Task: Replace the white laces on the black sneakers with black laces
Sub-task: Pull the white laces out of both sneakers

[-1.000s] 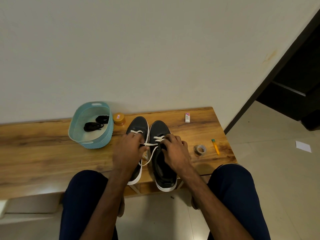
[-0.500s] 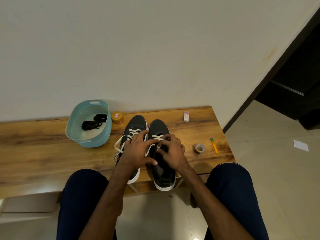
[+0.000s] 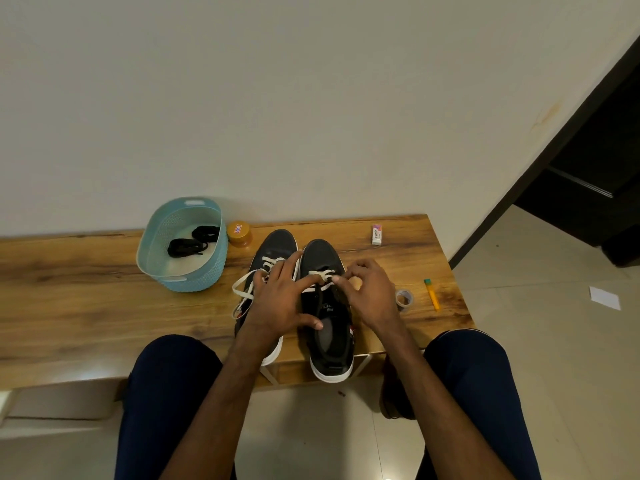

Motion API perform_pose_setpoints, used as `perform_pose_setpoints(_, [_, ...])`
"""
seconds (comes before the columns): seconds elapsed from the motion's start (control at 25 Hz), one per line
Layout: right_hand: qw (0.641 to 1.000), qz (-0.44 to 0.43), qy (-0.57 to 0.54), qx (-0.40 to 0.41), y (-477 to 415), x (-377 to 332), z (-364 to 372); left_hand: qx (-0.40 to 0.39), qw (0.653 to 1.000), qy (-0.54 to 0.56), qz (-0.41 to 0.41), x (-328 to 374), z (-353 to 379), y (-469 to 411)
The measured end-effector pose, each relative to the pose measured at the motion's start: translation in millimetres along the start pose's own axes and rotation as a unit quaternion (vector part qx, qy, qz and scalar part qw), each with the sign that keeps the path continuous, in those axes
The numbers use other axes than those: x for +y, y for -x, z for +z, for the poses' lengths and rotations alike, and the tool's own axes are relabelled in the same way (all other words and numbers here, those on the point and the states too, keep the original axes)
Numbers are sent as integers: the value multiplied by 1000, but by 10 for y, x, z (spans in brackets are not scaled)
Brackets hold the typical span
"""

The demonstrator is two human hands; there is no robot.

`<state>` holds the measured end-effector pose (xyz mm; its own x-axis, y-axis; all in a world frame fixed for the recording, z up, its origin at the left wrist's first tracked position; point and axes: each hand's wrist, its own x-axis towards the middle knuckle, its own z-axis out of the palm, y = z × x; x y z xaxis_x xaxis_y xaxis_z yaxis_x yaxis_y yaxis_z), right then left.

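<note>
My left hand (image 3: pixel 277 303) lies flat over the left sneaker (image 3: pixel 277 242), fingers straight and spread, one fingertip touching the white lace (image 3: pixel 320 274) of the right sneaker (image 3: pixel 322 252). My right hand (image 3: pixel 375 292) pinches that lace. Black laces (image 3: pixel 190 241) lie in the blue basket (image 3: pixel 194 286), left of the shoes on the bench (image 3: pixel 86 289).

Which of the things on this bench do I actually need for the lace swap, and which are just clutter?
Needed: black sneakers, white laces, black laces in the teal basket. The right hand pinches a white lace; the left hand touches it.

Lying about: orange jar, small white box, tape roll, yellow marker, white paper on the floor.
</note>
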<state>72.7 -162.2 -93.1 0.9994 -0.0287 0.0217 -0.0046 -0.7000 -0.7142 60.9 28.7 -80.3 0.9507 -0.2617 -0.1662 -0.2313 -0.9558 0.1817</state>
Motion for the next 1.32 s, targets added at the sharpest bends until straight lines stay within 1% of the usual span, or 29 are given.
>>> perform_pose_setpoints(0.04, [997, -34, 62, -24, 10, -24, 2, 3, 1000, -2, 2, -11, 7, -6])
perform_pose_setpoints(0.08, [992, -57, 98, -53, 22, -45, 21, 4, 1000, 1, 3, -21, 18, -11])
perform_pose_setpoints(0.16, [983, -80, 139, -93, 58, -104, 56, 3, 1000, 23, -2, -32, 47, -17])
perform_pose_setpoints(0.24, [984, -70, 134, -95, 58, -107, 61, 8, 999, 41, -6, -34, 75, -20])
perform_pose_setpoints(0.36, [977, -35, 172, -119, 49, -65, 56, 13, 999, 46, -7, -35, 100, -30])
perform_pose_setpoints(0.4, [981, -24, 147, -121, 49, -55, 50, 17, 999, 44, -7, -35, 101, -37])
perform_pose_setpoints(0.44, [991, -4, 83, -105, 47, -47, 21, 19, 999, 42, -8, -33, 102, -44])
perform_pose_setpoints(0.48, [997, 28, 2, -70, 37, -40, -45, 21, 999, 42, -8, -28, 105, -49])
perform_pose_setpoints(0.52, [995, 65, -77, -27, 6, -14, -128, 21, 999, 42, -8, -26, 108, -55])
perform_pose_setpoints(0.56, [987, 94, -128, 17, -29, 20, -219, 20, 999, 44, -9, -27, 107, -54])
perform_pose_setpoints(0.6, [986, 101, -123, 57, -55, 58, -298, 18, 999, 47, -11, -27, 112, -53])
perform_pose_setpoints(0.68, [993, 64, -29, 100, -67, 116, -351, 14, 998, 56, -12, -22, 121, -51])
perform_pose_setpoints(0.72, [995, 36, 0, 94, -49, 86, -324, 14, 998, 61, -11, -17, 117, -50])
perform_pose_setpoints(0.76, [997, 6, 24, 68, -23, 44, -257, 14, 998, 64, -10, -17, 115, -49])
perform_pose_setpoints(0.88, [988, -79, 118, -52, 64, -60, 8, 10, 998, 62, -8, -26, 119, -25])
perform_pose_setpoints(0.96, [979, -98, 149, -96, 64, -54, 127, 4, 998, 65, -8, -33, 127, -5])
perform_pose_setpoints(1.0, [980, -94, 148, -96, 54, -39, 158, 6, 998, 66, -8, -36, 130, -6])
perform_pose_setpoints(1.04, [986, -84, 115, -84, 46, -25, 179, 8, 998, 65, -8, -36, 122, -10])
perform_pose_setpoints(1.08, [995, -68, 51, -56, 46, -20, 190, 7, 998, 61, -9, -32, 119, -20])
perform_pose_setpoints(1.12, [998, -41, -39, -29, 66, -60, 168, 4, 998, 55, -9, -23, 114, -27])
perform_pose_setpoints(1.16, [989, -1, -145, -5, 80, -114, 116, 4, 999, 51, -9, -14, 113, -35])
perform_pose_setpoints(1.2, [968, 51, -245, 5, 80, -167, 49, 4, 999, 48, -8, -3, 106, -35])
perform_pose_setpoints(1.24, [939, 100, -328, 7, 70, -226, -25, 6, 999, 45, -7, 2, 106, -38])
perform_pose_setpoints(1.32, [872, 167, -459, 17, 22, -258, -202, 7, 999, 44, -8, 5, 107, -31])
